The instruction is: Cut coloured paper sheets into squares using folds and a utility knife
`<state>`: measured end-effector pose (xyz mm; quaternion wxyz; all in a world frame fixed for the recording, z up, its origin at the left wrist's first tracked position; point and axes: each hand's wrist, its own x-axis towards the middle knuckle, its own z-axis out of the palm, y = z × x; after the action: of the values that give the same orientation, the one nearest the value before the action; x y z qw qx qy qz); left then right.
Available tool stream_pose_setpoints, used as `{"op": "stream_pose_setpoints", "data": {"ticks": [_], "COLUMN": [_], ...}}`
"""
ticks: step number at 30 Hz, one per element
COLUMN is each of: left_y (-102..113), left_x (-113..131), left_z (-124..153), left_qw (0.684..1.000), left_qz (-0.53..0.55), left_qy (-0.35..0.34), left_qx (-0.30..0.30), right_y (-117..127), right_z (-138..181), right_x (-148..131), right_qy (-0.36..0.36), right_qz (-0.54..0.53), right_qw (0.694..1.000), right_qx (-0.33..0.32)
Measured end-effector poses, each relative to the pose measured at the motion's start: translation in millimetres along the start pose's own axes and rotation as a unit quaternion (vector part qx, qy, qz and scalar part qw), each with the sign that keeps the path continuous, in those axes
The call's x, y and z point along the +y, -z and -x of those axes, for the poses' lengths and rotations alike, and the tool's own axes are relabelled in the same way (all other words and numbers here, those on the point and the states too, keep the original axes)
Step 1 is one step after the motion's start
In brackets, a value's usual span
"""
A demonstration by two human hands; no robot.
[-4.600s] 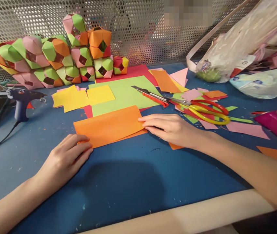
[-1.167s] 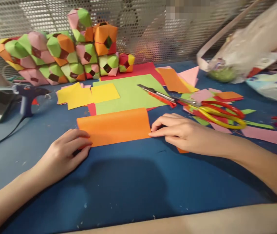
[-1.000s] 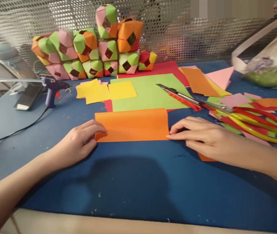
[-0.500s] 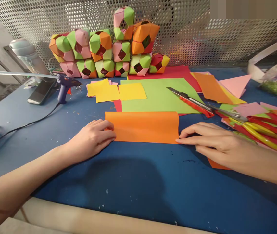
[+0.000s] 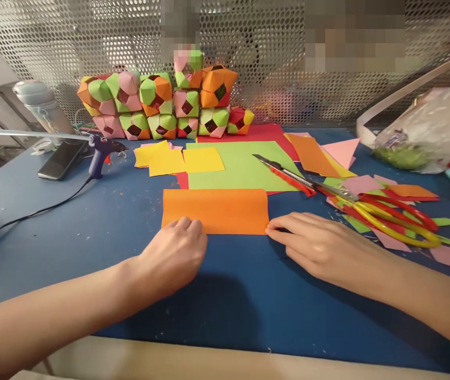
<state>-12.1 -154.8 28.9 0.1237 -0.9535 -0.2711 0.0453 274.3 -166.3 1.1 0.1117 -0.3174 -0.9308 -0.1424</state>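
Note:
An orange sheet of paper (image 5: 225, 208) lies on the blue table, bent over on itself with a soft, rounded bend along its far side. My left hand (image 5: 181, 248) is closed at the near left part of the sheet, fingers curled and knuckles up; the fingertips are mostly hidden. At the near right corner, thumb and fingers of my right hand (image 5: 315, 240) pinch the paper's edge. Beyond the sheet are a light green sheet (image 5: 240, 169) and yellow paper pieces (image 5: 203, 159). A red utility knife (image 5: 288, 174) rests partly on the green sheet.
Scissors (image 5: 391, 216) with red and yellow handles lie on paper scraps at right. A glue gun (image 5: 98, 155), a phone (image 5: 60, 160) and a bottle (image 5: 46, 108) are at left. Folded paper balls (image 5: 155, 95) are stacked before the mesh panel. A plastic bag (image 5: 426, 132) sits far right.
My left hand has shifted from the paper's left edge to its near left part, fingers now curled. My right hand stays at the right corner. The view has shifted.

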Motion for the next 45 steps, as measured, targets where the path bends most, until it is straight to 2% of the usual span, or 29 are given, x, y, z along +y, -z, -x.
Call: {"op": "stream_pose_setpoints", "data": {"ticks": [2, 3, 4, 5, 8, 17, 26, 45], "left_y": [2, 3, 3, 2, -2, -14, -22, -17], "left_x": [16, 24, 32, 38, 48, 42, 43, 41], "left_z": [-4, -6, -9, -11, -16, -14, -15, -14], "left_qw": [1.0, 1.0, 0.997, 0.994, 0.992, 0.995, 0.991, 0.993], "left_qz": [0.014, 0.024, 0.036, 0.045, 0.054, 0.02, -0.012, 0.01], "left_qy": [-0.004, 0.011, 0.07, 0.096, 0.111, 0.082, 0.079, 0.089], "left_qx": [-0.006, 0.009, 0.022, 0.028, 0.026, 0.058, 0.109, 0.073], "right_y": [0, -1, -1, -1, -1, 0, 3, -5], "right_z": [1, 2, 2, 2, 3, 6, 7, 15], "right_x": [1, 2, 2, 2, -1, -4, 1, -1], "right_qy": [-0.001, -0.001, 0.0, 0.001, 0.005, 0.02, 0.004, -0.044], "right_qz": [-0.004, 0.001, 0.01, 0.018, 0.038, 0.055, -0.013, -0.056], "right_qw": [1.0, 1.0, 1.0, 1.0, 0.999, 0.998, 1.0, 0.997], "right_qx": [-0.001, 0.001, 0.002, 0.003, 0.0, -0.017, -0.02, -0.032]}}
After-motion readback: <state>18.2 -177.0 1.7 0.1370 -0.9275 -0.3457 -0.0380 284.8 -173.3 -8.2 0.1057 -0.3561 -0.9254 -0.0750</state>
